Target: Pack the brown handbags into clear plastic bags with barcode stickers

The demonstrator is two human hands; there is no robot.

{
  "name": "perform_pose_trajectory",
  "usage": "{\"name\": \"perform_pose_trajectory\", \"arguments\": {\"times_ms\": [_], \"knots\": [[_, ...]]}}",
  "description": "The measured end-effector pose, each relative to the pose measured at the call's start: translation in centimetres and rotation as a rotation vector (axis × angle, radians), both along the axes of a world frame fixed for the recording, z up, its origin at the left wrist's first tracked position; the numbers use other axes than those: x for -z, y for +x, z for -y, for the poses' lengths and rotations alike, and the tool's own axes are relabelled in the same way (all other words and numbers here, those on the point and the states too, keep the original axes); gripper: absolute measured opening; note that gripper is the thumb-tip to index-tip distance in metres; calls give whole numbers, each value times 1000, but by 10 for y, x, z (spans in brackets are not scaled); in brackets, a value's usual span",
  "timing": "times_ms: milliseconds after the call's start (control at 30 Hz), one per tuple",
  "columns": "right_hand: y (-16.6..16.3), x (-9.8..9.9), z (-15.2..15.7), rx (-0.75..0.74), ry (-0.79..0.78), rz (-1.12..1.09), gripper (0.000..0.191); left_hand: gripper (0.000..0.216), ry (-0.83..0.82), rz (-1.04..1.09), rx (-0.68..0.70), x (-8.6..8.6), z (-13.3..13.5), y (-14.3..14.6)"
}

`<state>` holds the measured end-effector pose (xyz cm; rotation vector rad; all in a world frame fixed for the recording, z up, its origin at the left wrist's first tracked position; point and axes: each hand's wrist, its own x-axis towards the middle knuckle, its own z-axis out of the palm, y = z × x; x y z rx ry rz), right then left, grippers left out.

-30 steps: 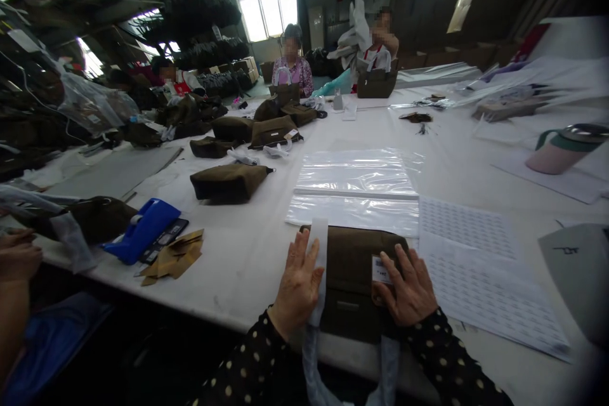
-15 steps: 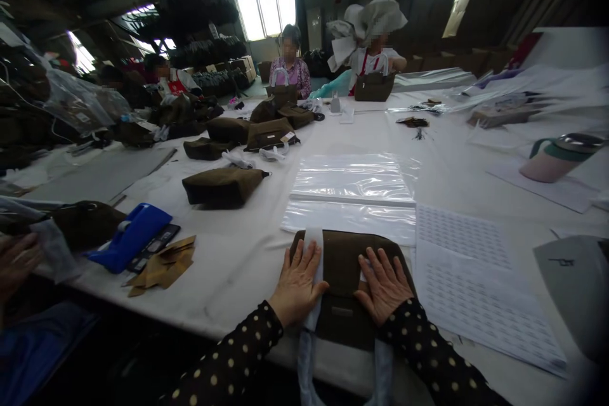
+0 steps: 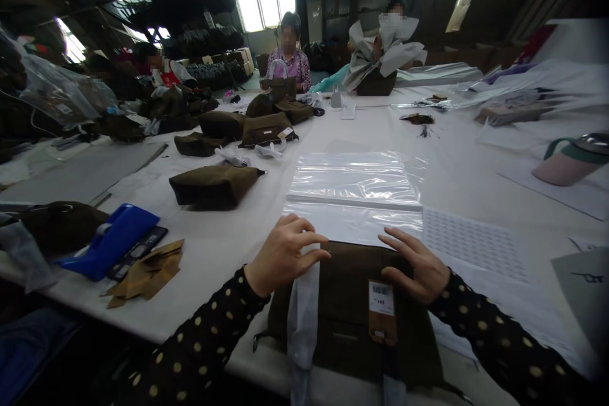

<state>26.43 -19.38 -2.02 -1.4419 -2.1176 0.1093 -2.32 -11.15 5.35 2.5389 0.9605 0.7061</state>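
Note:
A dark olive handbag [image 3: 342, 311] lies flat at the table's near edge. Its handle [image 3: 303, 304], wrapped in pale film, runs down the left side. On its front is a tag [image 3: 382, 311] with a white barcode label on brown card. My left hand [image 3: 285, 254] hovers at the bag's upper left edge, with a gap between thumb and forefinger and the other fingers bent. Over the upper right corner is my right hand [image 3: 419, 263], fingers apart, holding nothing. Just beyond the bag lies a stack of clear plastic bags [image 3: 352, 181].
A blue tape dispenser [image 3: 111, 238] and brown card pieces [image 3: 147, 273] lie left. More handbags [image 3: 216, 187] stand farther back. Printed sheets [image 3: 476, 244] and a pink cup [image 3: 564, 162] are at right. Across the table are co-workers, one [image 3: 288, 63] behind a bag, another handling white paper [image 3: 385, 44].
Both hands have lifted from lying flat on the bag to its upper edge. The bag sits nearer me and looks fuller, and its tag, covered before, now shows. A co-worker's paper has come down onto a bag.

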Motion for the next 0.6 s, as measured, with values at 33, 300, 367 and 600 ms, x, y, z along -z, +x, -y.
{"name": "perform_pose_trajectory", "arguments": {"times_ms": [33,300,367,600], "knots": [[-4,5,-4,-5,-15,18,52,24,14,-124,51,0,-3,10],[-18,26,-3,17,-81,115,51,16,-246,-231,-5,45,-23,30],[-19,23,-4,22,-86,122,51,8,-292,-174,-37,50,-23,35],[-16,25,-3,7,-64,142,51,20,-264,107,-300,21,-34,7]]}}
